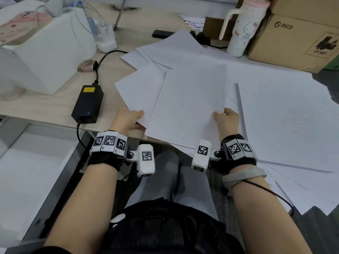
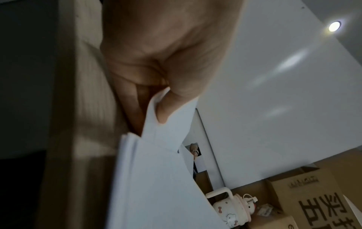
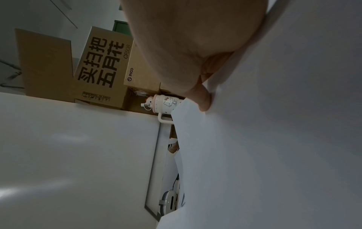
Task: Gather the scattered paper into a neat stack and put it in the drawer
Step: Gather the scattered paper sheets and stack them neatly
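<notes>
Seated at a light wooden desk (image 1: 45, 105), a person grips a sheaf of white paper (image 1: 187, 107) at the centre of the head view, the left hand (image 1: 126, 120) at its lower left corner and the right hand (image 1: 227, 120) at its lower right edge. Each thumb lies on top of the sheets with the fingers tucked beneath; the left wrist view shows the left thumb (image 2: 170, 106) pinching several layered sheets (image 2: 156, 178), and the right wrist view shows the right thumb (image 3: 203, 100) pressed on a sheet's edge. More loose sheets (image 1: 284, 116) fan out across the right half of the frame, some overhanging the desk's near edge. A black power adapter (image 1: 88, 103) sits left of the paper, a white box (image 1: 53, 52) at upper left. A cartoon-cat tumbler (image 1: 242, 28) stands beside a cardboard carton (image 1: 297, 41) at upper right. An open drawer (image 1: 27, 180) holding white sheets shows at lower left.
</notes>
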`<state>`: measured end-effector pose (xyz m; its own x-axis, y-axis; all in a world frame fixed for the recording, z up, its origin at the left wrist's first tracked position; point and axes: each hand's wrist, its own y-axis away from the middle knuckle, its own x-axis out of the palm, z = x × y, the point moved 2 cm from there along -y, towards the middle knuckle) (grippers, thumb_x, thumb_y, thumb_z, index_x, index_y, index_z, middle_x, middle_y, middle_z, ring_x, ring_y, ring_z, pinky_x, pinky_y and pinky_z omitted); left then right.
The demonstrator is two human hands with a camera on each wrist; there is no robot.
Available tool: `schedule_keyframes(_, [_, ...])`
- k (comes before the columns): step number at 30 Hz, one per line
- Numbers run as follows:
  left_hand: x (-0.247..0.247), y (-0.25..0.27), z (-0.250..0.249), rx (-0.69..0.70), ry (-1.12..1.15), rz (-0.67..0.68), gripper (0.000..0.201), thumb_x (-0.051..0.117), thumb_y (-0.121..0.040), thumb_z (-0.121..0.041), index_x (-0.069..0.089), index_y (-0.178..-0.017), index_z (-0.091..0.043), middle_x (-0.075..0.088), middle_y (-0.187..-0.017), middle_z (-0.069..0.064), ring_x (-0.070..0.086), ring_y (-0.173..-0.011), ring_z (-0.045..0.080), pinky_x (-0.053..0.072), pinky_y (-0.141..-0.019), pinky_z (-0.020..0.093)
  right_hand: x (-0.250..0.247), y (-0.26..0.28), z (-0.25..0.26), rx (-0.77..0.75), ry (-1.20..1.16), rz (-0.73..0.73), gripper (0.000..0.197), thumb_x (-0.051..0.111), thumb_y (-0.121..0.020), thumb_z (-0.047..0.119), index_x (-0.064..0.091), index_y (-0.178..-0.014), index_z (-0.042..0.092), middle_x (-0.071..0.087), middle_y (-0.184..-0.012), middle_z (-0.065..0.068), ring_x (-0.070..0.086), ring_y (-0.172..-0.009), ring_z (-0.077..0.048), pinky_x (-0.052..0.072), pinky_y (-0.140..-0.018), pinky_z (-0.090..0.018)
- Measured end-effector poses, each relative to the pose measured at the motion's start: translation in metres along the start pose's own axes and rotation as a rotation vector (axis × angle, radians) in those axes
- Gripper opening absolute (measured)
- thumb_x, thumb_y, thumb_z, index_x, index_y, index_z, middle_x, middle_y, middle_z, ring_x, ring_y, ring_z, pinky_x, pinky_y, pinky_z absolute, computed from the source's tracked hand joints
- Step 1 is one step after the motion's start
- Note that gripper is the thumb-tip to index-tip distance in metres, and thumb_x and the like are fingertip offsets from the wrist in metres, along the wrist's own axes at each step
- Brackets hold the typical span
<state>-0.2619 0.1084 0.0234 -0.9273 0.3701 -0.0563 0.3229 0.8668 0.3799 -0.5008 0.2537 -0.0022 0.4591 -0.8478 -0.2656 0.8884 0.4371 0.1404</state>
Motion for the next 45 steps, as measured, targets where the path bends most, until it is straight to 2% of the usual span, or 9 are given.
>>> schedule_keyframes(3, [-0.005, -0.002, -0.009, 0.102, -0.017, -0.198, 0.011, 0.053, -0.093, -0.003, 0.055, -0.097, -0.013, 0.062, -0.101, 0.0, 0.058, -0.096, 0.02, 0.048, -0.082, 0.03, 0.0, 0.001, 0.0, 0.009, 0.009, -0.003, 0.036, 0.051, -0.079, -0.003, 0.034, -0.054, 0.015, 0.035, -0.055, 0.0, 0.028, -0.057, -0.019, 0.024, -0.055, -0.025])
schedule_keyframes(7, [-0.022, -0.006, -0.017, 0.235, 0.011, -0.416, 0.024, 0.054, -0.091, -0.009, 0.064, -0.11, 0.002, 0.067, -0.112, 0.009, 0.063, -0.098, 0.021, 0.047, -0.079, 0.027, 0.0, -0.001, -0.001, 0.01, 0.028, -0.005, 0.036, 0.051, -0.081, -0.003, 0.036, -0.054, 0.015, 0.037, -0.056, 0.001, 0.03, -0.056, -0.019, 0.026, -0.057, -0.026])
schedule_keyframes(11, [-0.019, 0.0, -0.008, 0.152, 0.065, -0.207, 0.029, 0.06, -0.092, -0.014, 0.058, -0.121, -0.008, 0.064, -0.11, 0.002, 0.061, -0.101, 0.018, 0.048, -0.083, 0.031, 0.001, -0.001, 0.0, -0.001, 0.046, 0.002, 0.038, 0.051, -0.081, -0.002, 0.034, -0.053, 0.016, 0.035, -0.054, 0.001, 0.028, -0.054, -0.019, 0.025, -0.055, -0.025])
schedule_keyframes(15, [-0.01, 0.008, 0.003, -0.003, -0.056, 0.015, 0.021, 0.064, -0.089, -0.008, 0.06, -0.11, -0.012, 0.066, -0.109, 0.006, 0.062, -0.104, 0.03, 0.051, -0.09, 0.05, 0.001, 0.0, 0.001, -0.002, 0.06, -0.017, 0.038, 0.051, -0.082, -0.001, 0.035, -0.053, 0.017, 0.036, -0.054, 0.002, 0.029, -0.052, -0.017, 0.024, -0.051, -0.025])
schedule_keyframes(19, [-0.012, 0.011, -0.001, 0.123, -0.038, -0.188, 0.028, 0.052, -0.093, 0.0, 0.055, -0.12, -0.005, 0.058, -0.109, 0.003, 0.054, -0.099, 0.017, 0.043, -0.085, 0.027, 0.001, 0.001, -0.001, -0.009, 0.063, -0.014, 0.035, 0.051, -0.082, 0.0, 0.036, -0.055, 0.016, 0.039, -0.056, 0.002, 0.031, -0.052, -0.017, 0.026, -0.053, -0.025])
schedule_keyframes(26, [-0.033, 0.016, -0.029, 0.459, 0.028, -0.544, 0.021, 0.053, -0.09, -0.005, 0.066, -0.105, 0.003, 0.065, -0.097, 0.002, 0.06, -0.088, 0.014, 0.05, -0.085, 0.029, 0.002, 0.003, 0.001, -0.024, 0.079, 0.031, 0.036, 0.051, -0.082, 0.001, 0.031, -0.057, 0.015, 0.033, -0.058, -0.002, 0.027, -0.058, -0.02, 0.025, -0.056, -0.025])
schedule_keyframes(32, [-0.043, 0.024, -0.068, 0.715, 0.105, -0.576, 0.022, 0.056, -0.086, -0.015, 0.066, -0.1, -0.001, 0.069, -0.099, 0.001, 0.065, -0.087, 0.01, 0.052, -0.087, 0.024, 0.001, 0.002, 0.0, -0.006, 0.062, 0.076, 0.012, 0.052, -0.08, 0.003, 0.047, -0.071, 0.008, 0.039, -0.069, -0.01, 0.032, -0.066, -0.021, 0.028, -0.063, -0.03])
schedule_keyframes(40, [-0.043, 0.032, -0.072, 0.702, 0.203, -0.554, 0.021, 0.065, -0.081, -0.02, 0.068, -0.094, -0.004, 0.071, -0.095, 0.004, 0.065, -0.084, 0.013, 0.055, -0.088, 0.039, -0.001, 0.001, 0.001, 0.009, 0.069, 0.108, 0.009, 0.053, -0.087, 0.001, 0.059, -0.082, -0.005, 0.054, -0.075, -0.01, 0.046, -0.07, -0.02, 0.038, -0.065, -0.029])
schedule_keyframes(45, [-0.038, 0.037, -0.082, 0.77, 0.305, -0.575, 0.007, 0.064, -0.085, -0.013, 0.065, -0.088, -0.007, 0.068, -0.083, -0.002, 0.062, -0.075, 0.005, 0.054, -0.078, 0.026, -0.001, -0.001, 0.0, 0.029, 0.059, 0.107, 0.022, 0.054, -0.086, 0.002, 0.056, -0.098, -0.017, 0.055, -0.081, -0.012, 0.047, -0.073, -0.022, 0.038, -0.068, -0.032])
